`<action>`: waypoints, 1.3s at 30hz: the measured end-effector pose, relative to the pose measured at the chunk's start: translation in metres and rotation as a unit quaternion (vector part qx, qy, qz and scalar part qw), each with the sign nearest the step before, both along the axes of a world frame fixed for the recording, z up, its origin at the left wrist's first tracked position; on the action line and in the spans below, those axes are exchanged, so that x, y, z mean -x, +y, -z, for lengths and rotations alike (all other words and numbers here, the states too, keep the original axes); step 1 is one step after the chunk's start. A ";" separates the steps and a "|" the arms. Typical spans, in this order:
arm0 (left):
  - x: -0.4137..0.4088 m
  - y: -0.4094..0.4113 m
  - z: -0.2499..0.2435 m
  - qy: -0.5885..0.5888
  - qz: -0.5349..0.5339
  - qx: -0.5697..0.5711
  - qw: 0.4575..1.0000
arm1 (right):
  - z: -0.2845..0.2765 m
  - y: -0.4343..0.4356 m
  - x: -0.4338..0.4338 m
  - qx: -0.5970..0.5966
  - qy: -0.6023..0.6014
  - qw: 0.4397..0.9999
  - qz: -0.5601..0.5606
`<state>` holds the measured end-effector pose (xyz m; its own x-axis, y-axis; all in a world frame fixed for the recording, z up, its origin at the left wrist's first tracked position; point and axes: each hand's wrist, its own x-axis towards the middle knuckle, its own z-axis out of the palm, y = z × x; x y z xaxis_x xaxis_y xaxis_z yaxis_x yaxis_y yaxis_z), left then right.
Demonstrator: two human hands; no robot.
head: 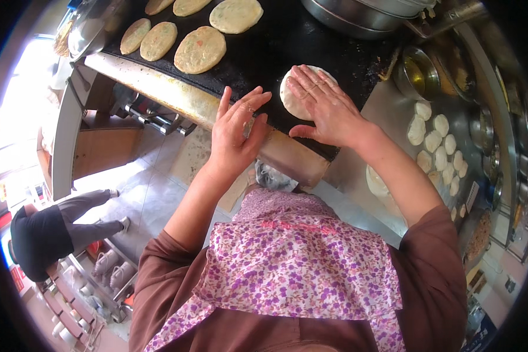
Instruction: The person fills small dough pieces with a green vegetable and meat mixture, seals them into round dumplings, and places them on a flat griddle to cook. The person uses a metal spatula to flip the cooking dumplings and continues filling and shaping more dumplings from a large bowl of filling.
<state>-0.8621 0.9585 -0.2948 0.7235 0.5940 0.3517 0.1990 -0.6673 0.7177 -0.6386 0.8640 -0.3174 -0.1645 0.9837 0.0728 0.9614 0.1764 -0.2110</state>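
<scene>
My right hand (323, 101) lies palm down with spread fingers on a round of pale raw dough (289, 99), which sits near the front edge of a black flat griddle (273, 57). Its palm and fingers hide much of the round. My left hand (240, 125) is raised by the griddle's front rail (185, 101), fingers apart and holding nothing. Both hands look shiny and wet or oily. Farther left on the griddle lie several browned flatbreads with green flecks, among them a large flatbread (200, 49) with an orange spot.
Several dough balls (432, 141) rest on a steel worktop (383, 119) at right, below a metal bowl of yellow oil (418, 72). A wide metal pan (356, 17) stands at the griddle's back. Another person (44, 242) stands at left, near shelves with jugs (122, 275).
</scene>
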 end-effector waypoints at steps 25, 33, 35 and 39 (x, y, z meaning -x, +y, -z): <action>-0.069 0.021 0.014 -0.097 0.057 0.095 0.989 | -0.035 -0.018 -0.007 -0.049 0.646 0.755 0.102; -0.108 0.013 0.041 0.223 0.162 -0.277 0.921 | -0.039 -0.050 -0.032 -0.081 0.649 0.727 0.210; -0.108 0.015 0.044 0.212 0.168 -0.268 0.925 | -0.037 -0.057 -0.036 -0.086 0.636 0.733 0.223; -0.107 0.027 0.032 0.151 0.180 -0.108 0.966 | -0.036 -0.064 -0.040 -0.113 0.651 0.711 0.243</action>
<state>-0.7551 0.9855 -0.3271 0.9588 0.2203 0.1793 0.1043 -0.8602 0.4991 -0.5983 0.8005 -0.2817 0.5411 0.8407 0.0176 -0.0625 0.0611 -0.9962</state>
